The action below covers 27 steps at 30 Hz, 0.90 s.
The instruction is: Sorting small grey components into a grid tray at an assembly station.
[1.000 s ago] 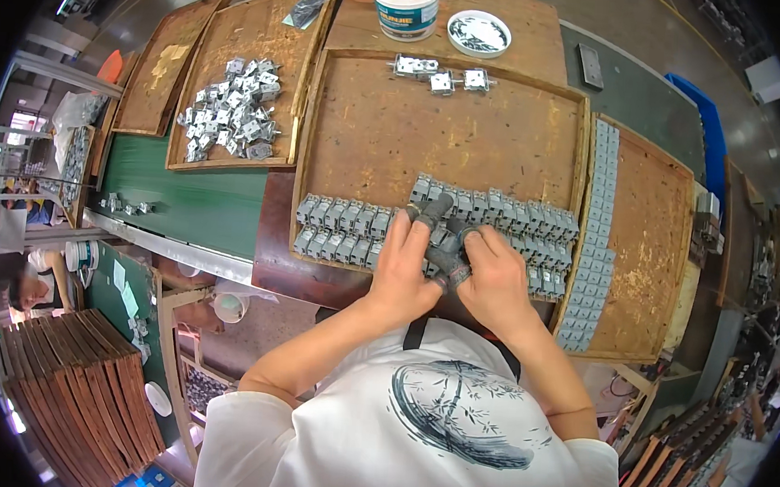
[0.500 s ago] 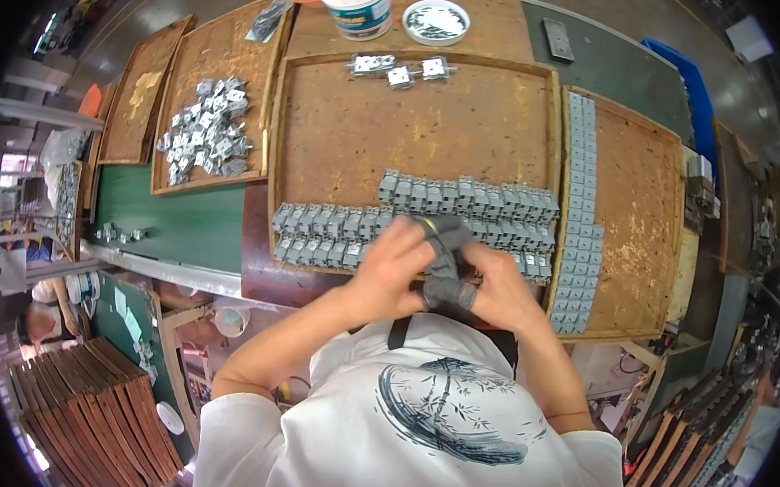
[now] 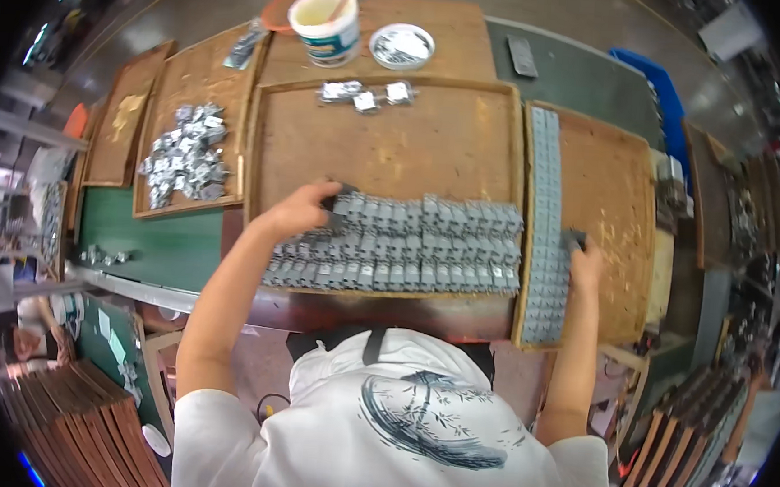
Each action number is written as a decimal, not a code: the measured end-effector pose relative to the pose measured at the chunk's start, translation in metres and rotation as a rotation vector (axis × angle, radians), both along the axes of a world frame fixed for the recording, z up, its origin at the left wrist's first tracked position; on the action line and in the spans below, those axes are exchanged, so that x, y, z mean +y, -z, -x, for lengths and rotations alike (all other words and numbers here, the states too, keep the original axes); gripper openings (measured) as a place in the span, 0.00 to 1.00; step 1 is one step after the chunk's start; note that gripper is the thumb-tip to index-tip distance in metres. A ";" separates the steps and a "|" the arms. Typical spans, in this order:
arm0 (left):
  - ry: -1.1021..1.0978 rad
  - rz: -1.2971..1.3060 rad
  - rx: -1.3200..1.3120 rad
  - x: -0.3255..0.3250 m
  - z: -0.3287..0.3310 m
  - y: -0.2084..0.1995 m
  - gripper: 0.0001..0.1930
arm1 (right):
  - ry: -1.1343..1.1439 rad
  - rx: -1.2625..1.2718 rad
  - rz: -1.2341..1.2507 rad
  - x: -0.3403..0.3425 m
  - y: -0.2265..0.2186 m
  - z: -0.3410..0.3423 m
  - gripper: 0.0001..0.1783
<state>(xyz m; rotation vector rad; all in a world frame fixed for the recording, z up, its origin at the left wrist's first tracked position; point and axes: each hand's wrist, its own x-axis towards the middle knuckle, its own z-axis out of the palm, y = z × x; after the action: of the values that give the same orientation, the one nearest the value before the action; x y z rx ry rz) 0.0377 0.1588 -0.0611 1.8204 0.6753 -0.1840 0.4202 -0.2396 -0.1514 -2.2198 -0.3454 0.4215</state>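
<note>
Dark covers wrap the fingertips of both my hands. My left hand is at the left end of the rearmost row of grey blocks in the middle tray. Its thumb and forefinger close on the end block from the near and far sides. My right hand is over the right tray, fingertips touching the right edge of the column of flat grey pieces. Those fingers are dark and blurred, so whether they pinch a piece cannot be seen.
Three clear-wrapped metal parts lie at the back of the middle tray. Behind it stand a white bucket and a white dish of small metal pieces. A heap of shiny metal parts fills part of the left tray.
My hands were together over the front rows; now they are apart, left at the rear row's end, right over the right tray. The whole view has shifted slightly.
</note>
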 end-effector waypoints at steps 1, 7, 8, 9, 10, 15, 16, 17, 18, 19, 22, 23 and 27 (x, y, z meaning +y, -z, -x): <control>-0.077 0.052 0.007 -0.004 0.002 -0.001 0.32 | -0.027 -0.001 0.003 0.003 -0.003 0.001 0.17; 0.002 -0.225 -0.070 0.006 -0.018 -0.033 0.27 | 0.046 0.256 -0.141 0.018 -0.038 0.017 0.10; -0.094 -0.406 -0.119 0.012 -0.028 -0.033 0.24 | 0.090 0.323 -0.167 0.023 -0.049 0.021 0.08; -0.190 -0.586 -0.169 0.020 -0.040 -0.034 0.22 | 0.136 0.389 -0.191 0.027 -0.055 0.021 0.07; -0.200 -0.588 -0.176 0.028 -0.051 -0.033 0.22 | 0.127 0.381 -0.192 0.024 -0.053 0.015 0.07; -0.599 -0.837 -0.052 0.056 -0.095 -0.027 0.17 | 0.340 0.197 -0.517 0.005 -0.038 0.010 0.06; -0.571 -0.846 -0.024 0.063 -0.099 -0.022 0.18 | 0.332 0.198 -0.512 0.009 -0.040 0.016 0.06; -0.583 -0.841 -0.017 0.068 -0.100 -0.018 0.18 | 0.301 0.246 -0.639 0.017 -0.049 0.027 0.07; -0.527 -0.816 0.056 0.072 -0.104 -0.015 0.18 | 0.267 0.296 -0.769 0.024 -0.057 0.034 0.08; -0.473 -0.791 0.129 0.075 -0.107 -0.013 0.19 | 0.252 0.304 -0.766 0.029 -0.062 0.037 0.08; -0.398 -0.960 0.084 0.077 -0.112 -0.005 0.20 | 0.325 0.383 -0.809 0.045 -0.073 0.058 0.14; -0.323 -1.094 0.029 0.081 -0.114 0.000 0.19 | 0.251 0.335 -0.789 0.053 -0.081 0.068 0.14; -0.172 -1.195 0.003 0.080 -0.108 -0.012 0.13 | -0.002 0.240 -0.656 0.086 -0.101 0.101 0.11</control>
<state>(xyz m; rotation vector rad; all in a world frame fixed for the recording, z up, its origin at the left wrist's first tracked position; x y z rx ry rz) 0.1454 0.2383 -0.0489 2.8547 1.0551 0.4332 0.3193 -0.1535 -0.0509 -1.5143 -0.3024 0.4866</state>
